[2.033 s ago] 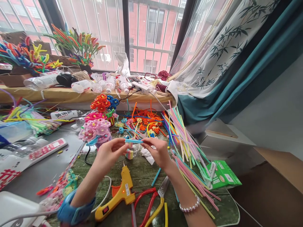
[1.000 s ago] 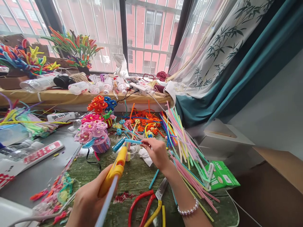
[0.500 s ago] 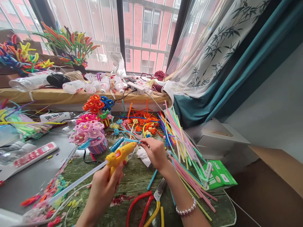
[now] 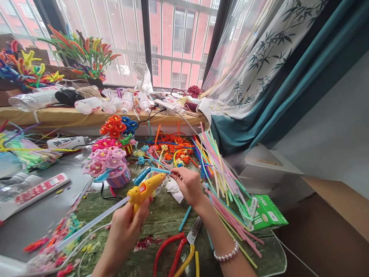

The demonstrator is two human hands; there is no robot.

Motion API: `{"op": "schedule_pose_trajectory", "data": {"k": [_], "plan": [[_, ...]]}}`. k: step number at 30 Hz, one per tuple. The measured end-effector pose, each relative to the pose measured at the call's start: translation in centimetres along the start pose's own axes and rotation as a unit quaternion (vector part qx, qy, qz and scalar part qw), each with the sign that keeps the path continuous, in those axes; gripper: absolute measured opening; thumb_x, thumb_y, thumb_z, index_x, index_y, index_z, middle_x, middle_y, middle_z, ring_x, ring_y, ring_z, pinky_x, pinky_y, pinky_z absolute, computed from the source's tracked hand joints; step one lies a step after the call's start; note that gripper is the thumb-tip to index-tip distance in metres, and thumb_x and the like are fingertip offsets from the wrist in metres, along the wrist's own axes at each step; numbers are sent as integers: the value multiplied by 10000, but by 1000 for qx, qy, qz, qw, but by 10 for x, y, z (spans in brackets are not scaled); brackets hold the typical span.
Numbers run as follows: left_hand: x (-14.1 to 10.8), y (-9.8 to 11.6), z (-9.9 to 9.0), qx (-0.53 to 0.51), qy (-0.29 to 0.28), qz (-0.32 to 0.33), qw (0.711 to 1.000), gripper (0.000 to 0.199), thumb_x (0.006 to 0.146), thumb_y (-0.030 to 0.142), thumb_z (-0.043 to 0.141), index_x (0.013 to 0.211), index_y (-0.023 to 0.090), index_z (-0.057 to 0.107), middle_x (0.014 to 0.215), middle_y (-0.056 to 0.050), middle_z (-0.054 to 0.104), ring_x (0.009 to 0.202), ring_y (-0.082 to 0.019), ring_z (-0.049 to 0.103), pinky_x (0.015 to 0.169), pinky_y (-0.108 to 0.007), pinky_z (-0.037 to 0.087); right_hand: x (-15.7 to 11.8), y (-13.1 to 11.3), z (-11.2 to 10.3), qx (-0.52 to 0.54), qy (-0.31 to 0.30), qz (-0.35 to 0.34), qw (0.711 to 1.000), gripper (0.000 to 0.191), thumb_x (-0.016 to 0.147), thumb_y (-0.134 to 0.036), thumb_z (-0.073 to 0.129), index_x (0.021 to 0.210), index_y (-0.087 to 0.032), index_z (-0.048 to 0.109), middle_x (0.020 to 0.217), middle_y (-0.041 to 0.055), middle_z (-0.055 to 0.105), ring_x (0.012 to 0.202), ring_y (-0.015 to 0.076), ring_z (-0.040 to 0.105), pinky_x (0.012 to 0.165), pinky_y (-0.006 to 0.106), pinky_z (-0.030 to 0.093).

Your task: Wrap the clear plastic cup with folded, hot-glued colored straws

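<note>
Left hand: yellow glue gun was gripped (nozzle aimed at the strip).
Right hand: blue strip was pinched.

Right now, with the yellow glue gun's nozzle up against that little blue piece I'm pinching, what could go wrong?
The yellow glue gun in the left hand points its nozzle close to the right hand fingertips pinching the light blue pipe-cleaner piece, so a burn is possible. Glue could also drip onto the green mat.
</note>
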State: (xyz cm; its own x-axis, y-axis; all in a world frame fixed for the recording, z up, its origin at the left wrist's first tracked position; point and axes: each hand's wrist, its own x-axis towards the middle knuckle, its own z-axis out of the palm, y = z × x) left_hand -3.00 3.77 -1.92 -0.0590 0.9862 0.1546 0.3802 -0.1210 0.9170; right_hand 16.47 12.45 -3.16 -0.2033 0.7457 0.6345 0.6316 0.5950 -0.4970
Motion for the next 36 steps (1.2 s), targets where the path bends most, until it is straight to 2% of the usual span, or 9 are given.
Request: {"op": "schedule_pose_trajectory", "data": {"k": [6, 21, 24, 30, 36], "plan": [[2, -2, 0, 22, 14, 3, 1000, 482, 843, 629, 494, 704, 182, 610, 428, 64, 404, 358, -105, 362, 376, -242, 326, 0, 1, 0, -7, 9, -16, 1000, 135, 944, -228, 582, 934, -181, 708, 884, 58, 769, 763, 184, 717, 713, 257, 504], [4, -9, -2, 25, -10, -11, 1000, 492, 850, 627, 475, 773, 166, 628, 460, 59, 423, 376, -107, 376, 387, -233, 339, 1, 0, 0, -13, 23, -28, 999, 135, 945, -224, 581, 912, -178, 705, 854, 49, 762, 733, 175, 714, 682, 252, 498], [3, -5, -2, 25, -3, -11, 1000, 490, 849, 622, 480, 775, 160, 625, 463, 63, 415, 385, -102, 367, 388, -227, 323, 1, 0, 0, -6, 29, -34, 999, 122, 939, -214, 590, 913, -171, 701, 840, 46, 758, 712, 172, 711, 664, 250, 497], [3, -8, -4, 52, 49, -2, 997, 508, 833, 636, 484, 699, 161, 607, 441, 59, 427, 387, -100, 376, 396, -226, 313, 1, 1, 0, -9, 25, -25, 999, 139, 946, -232, 578, 909, -182, 702, 845, 46, 761, 715, 171, 708, 670, 253, 500], [5, -11, -11, 83, 38, -10, 996, 507, 817, 646, 469, 685, 174, 599, 452, 38, 471, 402, -119, 422, 381, -226, 344, 0, 2, 1, -11, 28, -23, 999, 156, 952, -254, 569, 913, -187, 704, 842, 46, 766, 691, 174, 701, 643, 264, 491]]}}
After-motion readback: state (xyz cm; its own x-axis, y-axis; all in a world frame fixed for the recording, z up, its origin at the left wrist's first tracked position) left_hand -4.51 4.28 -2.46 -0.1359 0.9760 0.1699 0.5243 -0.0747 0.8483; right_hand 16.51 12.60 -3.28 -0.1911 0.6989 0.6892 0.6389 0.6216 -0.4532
